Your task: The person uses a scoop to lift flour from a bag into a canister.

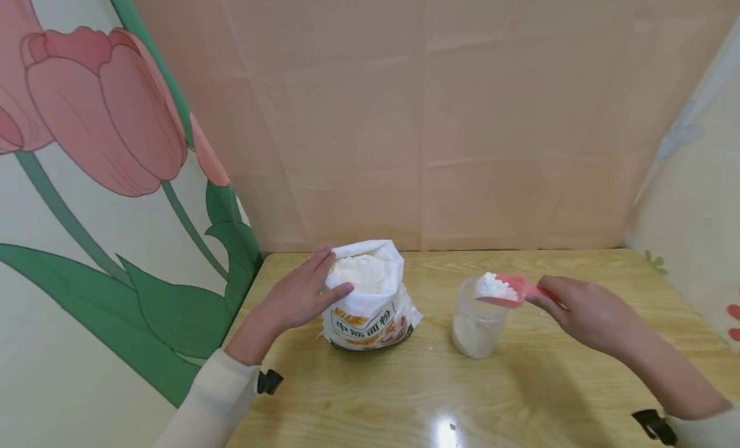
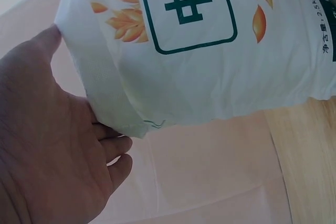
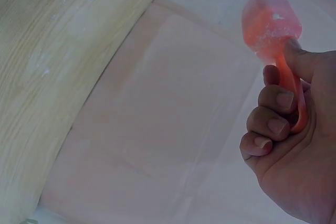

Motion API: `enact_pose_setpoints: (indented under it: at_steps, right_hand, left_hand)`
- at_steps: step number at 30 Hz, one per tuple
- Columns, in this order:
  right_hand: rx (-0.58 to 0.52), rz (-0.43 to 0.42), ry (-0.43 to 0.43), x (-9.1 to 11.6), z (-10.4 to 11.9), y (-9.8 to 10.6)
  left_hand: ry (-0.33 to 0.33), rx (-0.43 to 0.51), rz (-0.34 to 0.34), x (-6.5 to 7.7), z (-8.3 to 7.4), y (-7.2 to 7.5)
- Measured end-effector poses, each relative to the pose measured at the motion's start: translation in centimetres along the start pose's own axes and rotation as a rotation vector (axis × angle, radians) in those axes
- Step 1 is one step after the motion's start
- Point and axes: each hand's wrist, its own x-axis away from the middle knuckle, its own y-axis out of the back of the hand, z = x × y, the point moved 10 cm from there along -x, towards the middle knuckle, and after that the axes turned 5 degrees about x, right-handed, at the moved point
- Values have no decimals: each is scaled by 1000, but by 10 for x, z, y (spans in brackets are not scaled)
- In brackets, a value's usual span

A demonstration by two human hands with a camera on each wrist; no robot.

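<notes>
A white flour bag (image 1: 364, 306) stands on the table with its rim folded out and white flour (image 1: 361, 272) inside. My left hand (image 1: 300, 292) holds the bag's rim from the left, thumb across the near side; in the left wrist view some fingertips go behind the bag. With my right hand (image 1: 590, 310) I grip a pink scoop (image 1: 514, 289) by its handle, fingers curled round it. White flour is heaped in the scoop's bowl, over the mouth of a clear plastic jar (image 1: 478, 329). Whitish contents show through the jar's wall.
Both things stand on a wood-grain table (image 1: 370, 396). Behind its far edge hangs a pinkish-beige sheet (image 1: 422, 114). A wall with painted tulips (image 1: 110, 107) borders the left, and a pale wall (image 1: 694, 210) the right.
</notes>
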Motion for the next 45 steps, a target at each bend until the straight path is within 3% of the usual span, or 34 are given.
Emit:
enact_pose_setpoints:
  at_steps: [11,21,27,32,38,45]
  right_hand:
    - [89,0,122,-12,12,10]
    - [118,229,160,-38,27,10]
    - [144,296,184,-53,37,11]
    - [183,350,154,-65,38,16]
    - [173,485,89,-78,38,18]
    - [164,527,51,-83,39,26]
  left_hand:
    - [-16,-39,4,-4,-1,2]
    - [0,-47,14,2,3,-5]
    - [6,-45,5,0,2,-4]
    - [-11,-37,1,-5,-2,-2]
    - [-4,-32,15,-5,0,-2]
    - [-3,-23,18,-5,1,-1]
